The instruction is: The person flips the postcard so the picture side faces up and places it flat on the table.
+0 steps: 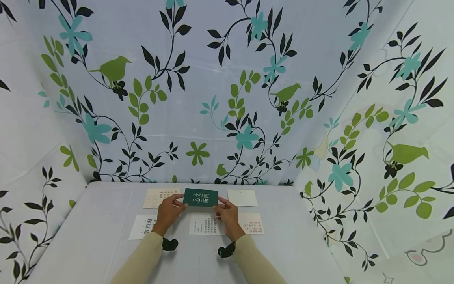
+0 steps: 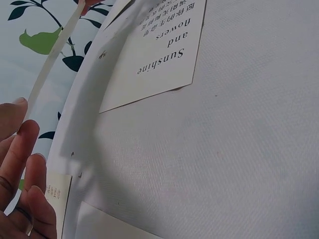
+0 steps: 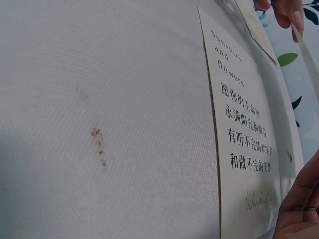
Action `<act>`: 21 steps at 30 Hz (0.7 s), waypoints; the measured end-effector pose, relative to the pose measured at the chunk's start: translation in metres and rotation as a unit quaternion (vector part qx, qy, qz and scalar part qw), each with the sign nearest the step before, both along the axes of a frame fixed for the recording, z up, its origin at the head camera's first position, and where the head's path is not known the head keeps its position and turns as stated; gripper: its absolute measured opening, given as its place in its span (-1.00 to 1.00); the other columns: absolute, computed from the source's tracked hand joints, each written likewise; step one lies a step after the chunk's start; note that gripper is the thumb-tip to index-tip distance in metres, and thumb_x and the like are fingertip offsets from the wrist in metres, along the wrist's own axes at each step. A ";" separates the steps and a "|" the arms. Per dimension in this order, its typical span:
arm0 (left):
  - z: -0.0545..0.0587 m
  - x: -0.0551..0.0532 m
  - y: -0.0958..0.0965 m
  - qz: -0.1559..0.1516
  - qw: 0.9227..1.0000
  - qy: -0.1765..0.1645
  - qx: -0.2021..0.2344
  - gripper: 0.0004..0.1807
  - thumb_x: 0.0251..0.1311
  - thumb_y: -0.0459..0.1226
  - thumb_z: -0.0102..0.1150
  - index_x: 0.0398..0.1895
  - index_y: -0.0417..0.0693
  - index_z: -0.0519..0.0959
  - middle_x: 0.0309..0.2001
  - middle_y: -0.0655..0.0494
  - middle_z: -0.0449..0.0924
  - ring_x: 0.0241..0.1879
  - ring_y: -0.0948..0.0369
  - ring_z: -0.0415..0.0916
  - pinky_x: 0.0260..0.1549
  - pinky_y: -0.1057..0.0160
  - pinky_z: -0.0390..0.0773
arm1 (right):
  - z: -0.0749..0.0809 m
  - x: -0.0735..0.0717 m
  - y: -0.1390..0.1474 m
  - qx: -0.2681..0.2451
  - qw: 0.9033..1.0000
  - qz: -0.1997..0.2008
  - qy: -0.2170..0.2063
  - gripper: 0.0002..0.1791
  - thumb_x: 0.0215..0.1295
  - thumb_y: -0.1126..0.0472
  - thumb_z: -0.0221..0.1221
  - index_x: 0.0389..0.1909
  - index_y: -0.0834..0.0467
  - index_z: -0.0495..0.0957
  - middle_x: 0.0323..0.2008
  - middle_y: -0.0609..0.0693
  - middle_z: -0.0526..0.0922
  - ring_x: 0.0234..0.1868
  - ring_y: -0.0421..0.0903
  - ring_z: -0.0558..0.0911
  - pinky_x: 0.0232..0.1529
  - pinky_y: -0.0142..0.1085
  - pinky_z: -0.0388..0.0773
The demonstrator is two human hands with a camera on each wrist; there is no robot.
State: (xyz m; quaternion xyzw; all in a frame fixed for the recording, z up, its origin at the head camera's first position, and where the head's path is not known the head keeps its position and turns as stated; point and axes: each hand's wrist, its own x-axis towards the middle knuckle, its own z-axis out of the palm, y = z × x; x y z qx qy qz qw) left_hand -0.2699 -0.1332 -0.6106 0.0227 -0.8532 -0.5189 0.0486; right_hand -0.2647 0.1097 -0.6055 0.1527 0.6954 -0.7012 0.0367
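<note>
A dark green card [image 1: 200, 198] with white Chinese characters is held up over the table between two hands. My left hand [image 1: 169, 213] pinches its left edge between thumb and fingers, while my right hand [image 1: 228, 215] grips the right edge. Seen from the left wrist, the card [image 2: 54, 57] is nearly edge-on, a thin pale strip running up from the fingertips. Beneath it lies a white card [image 1: 200, 225] printed "Sunshine and flowers" with Chinese lines, whose text [image 3: 239, 109] reads clearly in the right wrist view.
More cards lie flat around the hands: a beige one [image 1: 151, 199] at back left, a cream one [image 1: 242, 198] at back right, a white one [image 1: 139, 228] at front left and a printed one [image 1: 253, 224] at front right. Patterned cloth [image 1: 198, 118] rises behind the white table [image 1: 99, 236].
</note>
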 end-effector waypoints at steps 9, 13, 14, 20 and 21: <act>0.002 0.001 0.000 0.003 1.000 0.003 0.002 -0.45 0.31 -0.22 0.45 0.36 -0.11 0.60 -0.18 -0.06 0.73 -0.28 0.16 0.61 -0.37 0.31 0.56 | -0.003 -0.002 -0.001 0.005 1.000 -0.004 0.002 -0.48 0.33 0.24 0.41 0.31 -0.05 0.66 -0.15 -0.02 0.76 -0.31 -0.14 0.66 -0.21 -0.31 0.68; 0.003 0.001 0.000 0.005 1.000 -0.002 0.001 -0.44 0.32 -0.22 0.45 0.37 -0.11 0.60 -0.19 -0.05 0.72 -0.27 0.16 0.61 -0.37 0.32 0.55 | -0.004 -0.002 -0.002 0.007 1.000 -0.004 0.002 -0.49 0.34 0.23 0.40 0.31 -0.05 0.65 -0.15 -0.02 0.77 -0.31 -0.14 0.65 -0.23 -0.31 0.67; 0.002 0.001 0.000 0.006 1.000 -0.002 0.001 -0.44 0.32 -0.22 0.45 0.37 -0.11 0.59 -0.19 -0.05 0.72 -0.27 0.16 0.61 -0.37 0.33 0.55 | -0.004 -0.002 -0.002 0.007 1.000 -0.004 0.002 -0.49 0.35 0.23 0.40 0.31 -0.05 0.65 -0.15 -0.02 0.77 -0.31 -0.14 0.65 -0.23 -0.32 0.67; 0.001 0.002 -0.001 0.009 1.000 0.004 0.001 -0.48 0.35 -0.21 0.41 0.35 -0.12 0.61 -0.20 -0.06 0.73 -0.25 0.13 0.63 -0.35 0.31 0.56 | -0.004 -0.002 -0.002 0.005 1.000 -0.003 0.002 -0.49 0.35 0.23 0.40 0.31 -0.06 0.66 -0.15 -0.03 0.77 -0.31 -0.14 0.65 -0.24 -0.33 0.66; 0.001 0.003 -0.001 0.011 1.000 0.007 0.000 -0.50 0.36 -0.21 0.41 0.33 -0.13 0.62 -0.21 -0.07 0.73 -0.24 0.12 0.65 -0.34 0.29 0.56 | -0.004 -0.002 -0.002 0.006 1.000 -0.003 0.001 -0.50 0.35 0.23 0.40 0.30 -0.06 0.66 -0.14 -0.03 0.77 -0.30 -0.14 0.66 -0.23 -0.32 0.66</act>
